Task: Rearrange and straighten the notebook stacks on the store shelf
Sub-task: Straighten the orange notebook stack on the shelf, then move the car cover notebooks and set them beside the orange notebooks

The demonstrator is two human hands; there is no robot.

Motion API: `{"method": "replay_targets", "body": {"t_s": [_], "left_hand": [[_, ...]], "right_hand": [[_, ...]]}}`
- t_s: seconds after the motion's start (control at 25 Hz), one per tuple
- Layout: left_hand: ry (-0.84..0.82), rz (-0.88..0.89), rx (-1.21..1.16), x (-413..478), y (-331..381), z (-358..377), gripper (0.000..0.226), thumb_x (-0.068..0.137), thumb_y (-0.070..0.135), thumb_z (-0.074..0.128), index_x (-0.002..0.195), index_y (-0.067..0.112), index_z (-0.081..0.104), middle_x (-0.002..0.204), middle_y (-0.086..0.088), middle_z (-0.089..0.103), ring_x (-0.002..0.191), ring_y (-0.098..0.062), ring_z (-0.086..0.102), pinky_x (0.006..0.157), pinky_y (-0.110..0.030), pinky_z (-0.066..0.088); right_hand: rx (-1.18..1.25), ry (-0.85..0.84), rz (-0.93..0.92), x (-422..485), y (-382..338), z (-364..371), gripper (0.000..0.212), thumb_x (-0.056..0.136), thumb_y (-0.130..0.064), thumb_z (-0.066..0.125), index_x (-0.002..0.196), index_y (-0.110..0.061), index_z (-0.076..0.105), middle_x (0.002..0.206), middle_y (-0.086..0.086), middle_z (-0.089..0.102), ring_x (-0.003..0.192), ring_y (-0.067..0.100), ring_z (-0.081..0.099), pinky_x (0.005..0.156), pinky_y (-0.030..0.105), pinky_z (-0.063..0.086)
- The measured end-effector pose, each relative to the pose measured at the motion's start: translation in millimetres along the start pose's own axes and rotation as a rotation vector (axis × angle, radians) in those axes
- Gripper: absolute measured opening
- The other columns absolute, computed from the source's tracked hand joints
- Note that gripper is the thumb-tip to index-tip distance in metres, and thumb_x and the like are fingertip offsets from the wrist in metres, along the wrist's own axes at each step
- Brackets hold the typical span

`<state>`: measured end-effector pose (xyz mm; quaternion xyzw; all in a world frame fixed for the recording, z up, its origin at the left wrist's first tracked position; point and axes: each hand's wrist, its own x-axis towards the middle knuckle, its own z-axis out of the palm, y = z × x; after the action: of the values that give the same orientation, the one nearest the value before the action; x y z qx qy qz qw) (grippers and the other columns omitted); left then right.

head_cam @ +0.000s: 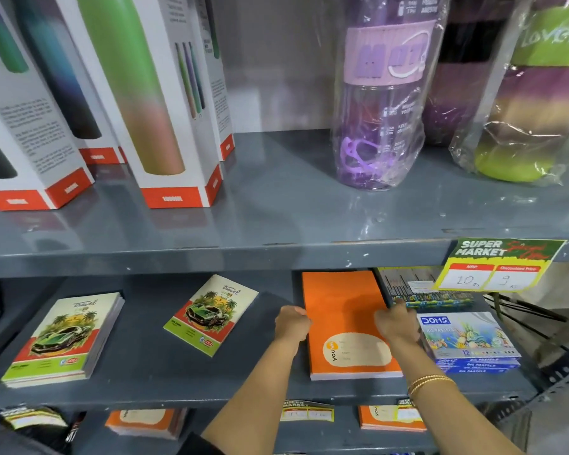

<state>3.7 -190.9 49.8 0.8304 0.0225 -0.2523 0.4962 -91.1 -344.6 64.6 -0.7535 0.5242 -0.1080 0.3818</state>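
Note:
An orange notebook stack (345,300) lies on the grey middle shelf (165,382), long side running front to back. My left hand (291,323) presses against its left edge and my right hand (396,323) grips its right edge, so both hands hold the stack between them. To the left lies a single "Travel" car-cover notebook (211,315), turned at an angle. Further left sits a stack of the same "Travel" notebooks (63,339), also skewed.
A blue box of oil pastels (467,339) sits right beside the orange stack, with pencil packs (431,297) behind it. A yellow price tag (500,266) hangs from the upper shelf edge. Bottle boxes (165,103) and wrapped bottles (381,100) stand above. More orange notebooks (145,421) lie below.

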Motion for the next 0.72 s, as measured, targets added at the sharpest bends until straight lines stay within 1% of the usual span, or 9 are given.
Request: {"method": "replay_targets", "body": {"t_s": [0.04, 0.12, 0.24, 0.32, 0.4, 0.48, 0.52, 0.64, 0.72], "left_hand": [[-0.014, 0.009, -0.007, 0, -1, -11, 0.027, 0.084, 0.002, 0.058, 0.111, 0.002, 0.063, 0.104, -0.01, 0.064, 0.09, -0.024, 0.061, 0.081, -0.034, 0.056], [0.018, 0.059, 0.019, 9, -8, -42, 0.025, 0.083, 0.003, 0.055, 0.106, 0.004, 0.064, 0.102, -0.017, 0.065, 0.096, -0.034, 0.063, 0.072, -0.032, 0.047], [0.165, 0.097, 0.116, 30, -29, -104, 0.024, 0.083, -0.003, 0.048, 0.094, -0.004, 0.068, 0.1, -0.025, 0.068, 0.094, -0.04, 0.063, 0.072, -0.031, 0.044], [0.253, 0.131, 0.116, 35, -40, -148, 0.027, 0.084, -0.007, 0.045, 0.099, -0.007, 0.068, 0.1, -0.023, 0.069, 0.092, -0.034, 0.063, 0.08, -0.035, 0.048], [0.275, 0.132, 0.203, 41, -53, -187, 0.028, 0.087, -0.005, 0.043, 0.099, -0.002, 0.069, 0.1, -0.021, 0.069, 0.088, -0.03, 0.063, 0.075, -0.035, 0.047], [0.255, 0.145, 0.318, 48, -68, -213, 0.026, 0.09, 0.005, 0.045, 0.087, 0.013, 0.069, 0.105, -0.02, 0.071, 0.096, -0.034, 0.067, 0.08, -0.039, 0.052], [0.226, 0.15, 0.3, 52, -72, -225, 0.023, 0.091, 0.01, 0.047, 0.089, 0.016, 0.07, 0.107, -0.018, 0.071, 0.099, -0.033, 0.067, 0.083, -0.037, 0.052], [0.103, 0.158, 0.367, 67, -86, -240, 0.032, 0.094, 0.016, 0.046, 0.123, 0.013, 0.061, 0.123, -0.011, 0.063, 0.111, -0.025, 0.06, 0.088, -0.028, 0.043], [0.025, 0.199, 0.363, 76, -94, -236, 0.04, 0.094, 0.014, 0.045, 0.133, 0.017, 0.051, 0.133, -0.007, 0.053, 0.123, -0.026, 0.052, 0.098, -0.029, 0.039]], "right_hand": [[-0.053, 0.09, -0.09, -9, -9, 4, 0.051, 0.077, -0.006, 0.056, 0.127, 0.001, 0.05, 0.126, 0.028, 0.05, 0.116, 0.045, 0.048, 0.101, 0.047, 0.038], [0.002, 0.11, -0.283, -34, -34, 22, 0.057, 0.071, 0.001, 0.059, 0.128, 0.0, 0.051, 0.125, 0.027, 0.052, 0.115, 0.043, 0.05, 0.101, 0.043, 0.039], [0.156, -0.126, -0.425, -75, -76, 71, 0.051, 0.073, 0.004, 0.055, 0.123, -0.005, 0.059, 0.121, 0.018, 0.062, 0.116, 0.034, 0.056, 0.102, 0.036, 0.042], [0.199, -0.382, -0.379, -102, -95, 114, 0.044, 0.077, -0.001, 0.053, 0.12, -0.01, 0.061, 0.119, 0.008, 0.066, 0.114, 0.027, 0.06, 0.098, 0.034, 0.046], [0.235, -0.576, -0.286, -123, -103, 163, 0.036, 0.081, -0.005, 0.051, 0.114, -0.015, 0.062, 0.115, 0.0, 0.065, 0.109, 0.02, 0.061, 0.096, 0.033, 0.048], [0.288, -0.619, -0.241, -139, -103, 203, 0.027, 0.08, -0.009, 0.05, 0.102, -0.019, 0.062, 0.112, 0.002, 0.069, 0.105, 0.022, 0.064, 0.094, 0.039, 0.052], [0.325, -0.617, -0.221, -142, -103, 224, 0.028, 0.078, -0.012, 0.049, 0.102, -0.02, 0.061, 0.109, 0.002, 0.07, 0.103, 0.022, 0.065, 0.093, 0.042, 0.053], [0.413, -0.623, -0.164, -129, -90, 284, 0.047, 0.073, -0.016, 0.055, 0.117, -0.034, 0.055, 0.115, -0.003, 0.065, 0.102, 0.016, 0.063, 0.09, 0.04, 0.055], [0.446, -0.59, -0.114, -133, -93, 287, 0.065, 0.065, -0.014, 0.056, 0.123, -0.042, 0.048, 0.124, -0.001, 0.058, 0.109, 0.017, 0.059, 0.094, 0.042, 0.053]]}}
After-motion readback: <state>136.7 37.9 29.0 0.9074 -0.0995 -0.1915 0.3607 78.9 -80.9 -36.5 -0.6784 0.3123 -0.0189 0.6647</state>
